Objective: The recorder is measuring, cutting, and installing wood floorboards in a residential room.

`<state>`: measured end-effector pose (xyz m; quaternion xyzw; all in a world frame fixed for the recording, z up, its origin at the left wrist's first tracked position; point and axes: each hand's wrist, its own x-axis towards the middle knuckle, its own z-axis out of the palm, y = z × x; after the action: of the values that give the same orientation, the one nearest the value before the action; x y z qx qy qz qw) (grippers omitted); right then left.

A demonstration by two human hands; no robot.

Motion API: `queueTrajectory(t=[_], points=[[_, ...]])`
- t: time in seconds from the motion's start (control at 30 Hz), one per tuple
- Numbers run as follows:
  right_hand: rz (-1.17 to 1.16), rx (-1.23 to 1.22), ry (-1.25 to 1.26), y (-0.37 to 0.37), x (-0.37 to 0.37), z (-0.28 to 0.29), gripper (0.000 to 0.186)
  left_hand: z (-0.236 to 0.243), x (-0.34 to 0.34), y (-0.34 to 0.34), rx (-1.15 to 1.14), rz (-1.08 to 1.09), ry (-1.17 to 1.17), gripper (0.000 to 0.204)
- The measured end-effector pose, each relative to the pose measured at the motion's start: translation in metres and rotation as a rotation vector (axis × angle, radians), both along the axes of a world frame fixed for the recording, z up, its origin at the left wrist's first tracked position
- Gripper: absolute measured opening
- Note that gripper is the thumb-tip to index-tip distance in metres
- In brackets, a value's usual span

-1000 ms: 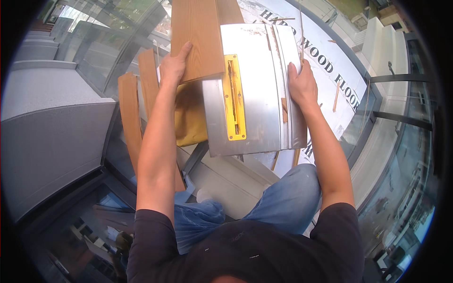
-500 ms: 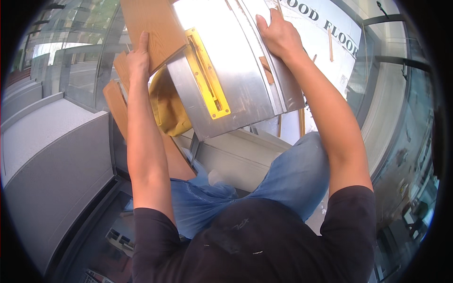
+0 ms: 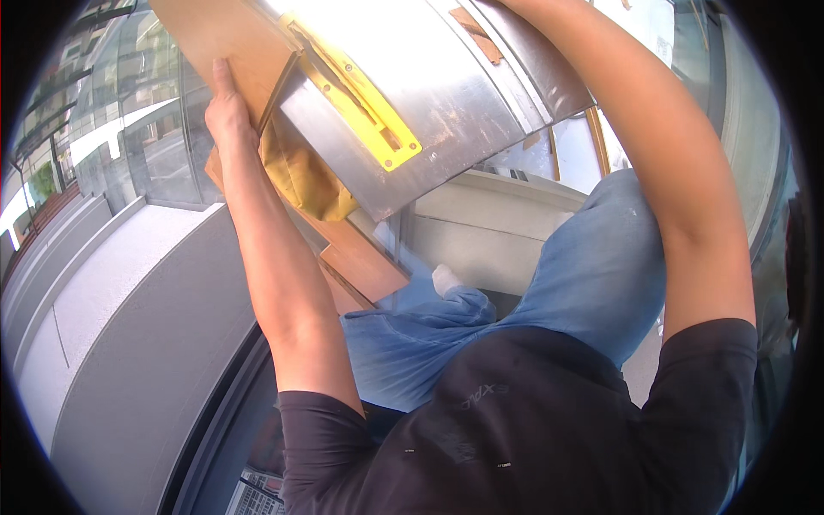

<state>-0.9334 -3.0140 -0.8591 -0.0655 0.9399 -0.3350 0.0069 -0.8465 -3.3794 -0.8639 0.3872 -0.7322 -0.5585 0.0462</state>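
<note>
My left hand (image 3: 230, 116) grips the left edge of a wood floor plank (image 3: 227, 39), thumb on the top face and fingers hidden beneath. The plank lies at the left side of a table saw's metal top (image 3: 412, 94), its near end beside the yellow throat plate (image 3: 356, 94) with a long slot. Over the saw's right side reaches my right forearm (image 3: 631, 77); that hand is cut off by the upper edge of the picture. A short scrap of wood (image 3: 476, 36) sits near a rail on the saw's right part.
A yellow cloth bag (image 3: 300, 176) hangs under the saw's left side. More wood planks (image 3: 365, 262) lie below it, near my legs (image 3: 592, 257). A grey ledge (image 3: 163, 335) runs along the left, beside glass panels (image 3: 142, 112). Wood strips (image 3: 596, 142) show beyond the saw's right corner.
The view has shifted, so saw and plank appear higher and the plank farther left. My right hand, earlier seen at the saw's right side, is now out of the picture. My left hand keeps its hold.
</note>
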Motion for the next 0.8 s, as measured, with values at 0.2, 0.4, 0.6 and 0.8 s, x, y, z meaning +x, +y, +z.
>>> queueTrajectory(t=[0.2,0.4,0.6,0.8], points=[[0.015,0.01,0.008,-0.003,-0.002,0.0,0.056,0.0,0.004,-0.003,0.014,-0.016,0.057,0.086],[0.032,0.022,-0.009,-0.004,-0.003,0.006,0.057,0.005,0.005,-0.006,0.007,-0.024,0.056,0.083],[0.027,0.043,0.012,-0.002,-0.003,-0.001,0.056,0.003,0.006,0.002,-0.024,0.001,-0.002,0.084],[0.08,0.05,0.081,-0.001,-0.005,-0.005,0.057,0.005,0.006,0.003,-0.035,-0.022,0.041,0.096]])
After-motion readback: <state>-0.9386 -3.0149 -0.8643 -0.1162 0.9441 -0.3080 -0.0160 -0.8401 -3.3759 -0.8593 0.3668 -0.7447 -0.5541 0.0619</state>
